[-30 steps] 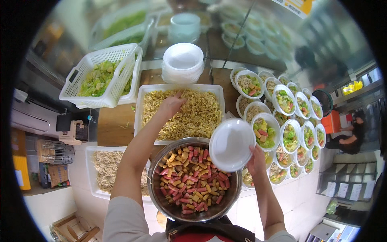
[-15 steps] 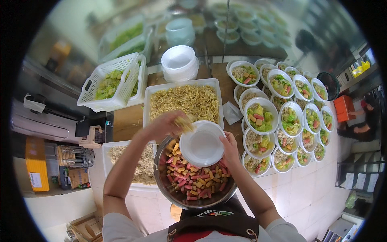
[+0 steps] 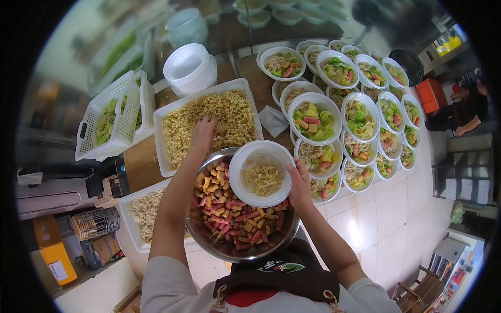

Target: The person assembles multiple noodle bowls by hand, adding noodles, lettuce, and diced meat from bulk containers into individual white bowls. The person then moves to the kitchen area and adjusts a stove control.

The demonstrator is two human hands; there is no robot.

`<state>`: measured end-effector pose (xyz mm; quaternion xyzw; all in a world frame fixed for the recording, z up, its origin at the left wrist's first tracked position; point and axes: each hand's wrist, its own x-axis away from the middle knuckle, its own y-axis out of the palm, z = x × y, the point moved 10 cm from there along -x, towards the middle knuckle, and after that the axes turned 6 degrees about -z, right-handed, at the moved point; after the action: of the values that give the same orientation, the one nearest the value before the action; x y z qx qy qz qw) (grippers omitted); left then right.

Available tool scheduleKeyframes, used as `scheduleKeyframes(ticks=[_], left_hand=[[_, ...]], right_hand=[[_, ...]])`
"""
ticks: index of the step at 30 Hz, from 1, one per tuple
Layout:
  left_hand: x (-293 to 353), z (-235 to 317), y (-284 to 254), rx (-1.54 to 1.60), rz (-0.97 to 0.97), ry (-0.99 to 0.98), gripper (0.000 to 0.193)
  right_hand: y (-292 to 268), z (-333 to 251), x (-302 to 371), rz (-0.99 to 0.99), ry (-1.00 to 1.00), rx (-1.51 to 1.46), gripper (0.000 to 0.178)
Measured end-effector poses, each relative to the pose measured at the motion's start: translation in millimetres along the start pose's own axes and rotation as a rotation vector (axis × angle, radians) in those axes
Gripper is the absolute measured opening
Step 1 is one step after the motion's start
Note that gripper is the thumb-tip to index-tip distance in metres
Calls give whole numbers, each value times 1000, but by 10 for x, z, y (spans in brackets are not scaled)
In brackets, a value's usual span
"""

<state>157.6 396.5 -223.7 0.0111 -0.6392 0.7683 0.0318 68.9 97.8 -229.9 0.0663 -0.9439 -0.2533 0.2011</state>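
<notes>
My right hand [image 3: 298,183] is closed on the right rim of a round white plastic bowl [image 3: 243,195], its thumb over the edge. A small heap of yellowish bean sprouts [image 3: 262,178] lies in the bowl. My left hand [image 3: 203,136] reaches into a white tray [image 3: 163,141] of the same sprouts; its fingers look spread, with the tips partly sunk among them. Below the held bowl stands a steel basin [image 3: 241,256] with pink sausage pieces [image 3: 225,228] and tan chunks [image 3: 211,183], partly covered by the bowl.
Stacked filled bowls [image 3: 314,117] crowd the right side. A stack of white bowls [image 3: 189,68] stands behind the tray, white baskets of lettuce [image 3: 107,122] at the left. A tray of pale noodles [image 3: 147,215] is nearer. Another person [image 3: 464,112] is at far right.
My left hand has gone from above the bowl to the sprout tray. Sprouts now lie in the bowl, which was bare before. The whole view has shifted slightly.
</notes>
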Motion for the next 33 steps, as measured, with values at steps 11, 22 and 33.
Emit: scheduleKeyframes(ticks=[11, 22, 33], left_hand=[[546, -189, -1361, 1031, -6, -102, 23], [1351, 1344, -1360, 444, -160, 138, 24], [1500, 1960, -1171, 192, -2, 371, 17]], right_hand=[[424, -2, -126, -126, -5, 77, 23], [879, -69, 53, -236, -16, 100, 16], [1001, -299, 286, -272, -117, 140, 17]])
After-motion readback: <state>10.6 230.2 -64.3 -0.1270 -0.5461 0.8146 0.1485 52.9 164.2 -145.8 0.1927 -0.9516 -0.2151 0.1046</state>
